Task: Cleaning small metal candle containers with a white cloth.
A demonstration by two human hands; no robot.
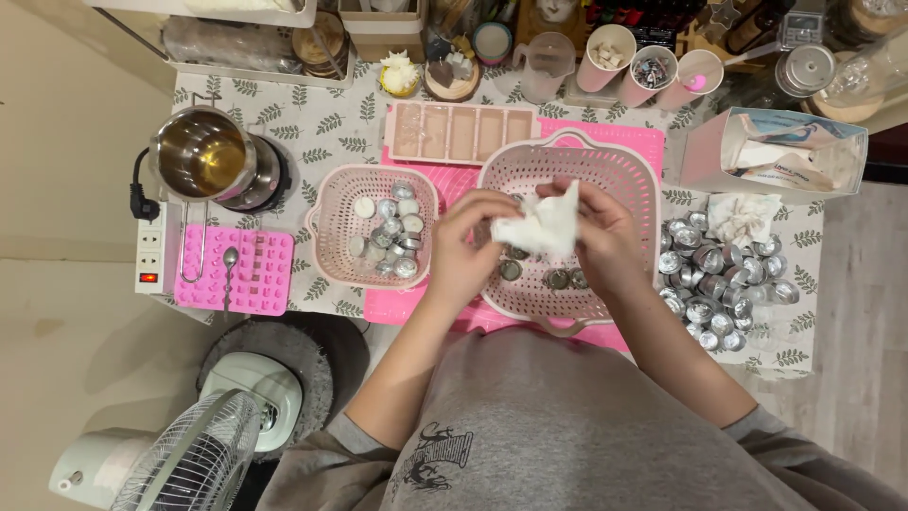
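A crumpled white paper tissue is clamped between both hands above the large pink perforated plastic basket; the grip of the left hand is closed on its left edge, that of the right hand on its right side. Whether a small cup is wrapped inside the tissue cannot be told.

Risks, as judged: soft, thin paper may tear or shed if pulled between two closed grips. Anything smooth wrapped inside could slip out and drop among the few round metal cups on the basket floor.

Materials, left to right: a polished steel pot holding amber liquid stands on a burner near the tabletop's left edge, beside a white power strip; a spill there would be hazardous. A bright pink flexible mould carries a metal spoon. A small pink perforated basket holds shiny thin-walled cups, some filled white. At the right, a loose heap of empty silver tealight cups lies close to the tabletop edge and could roll off if nudged by the right forearm.
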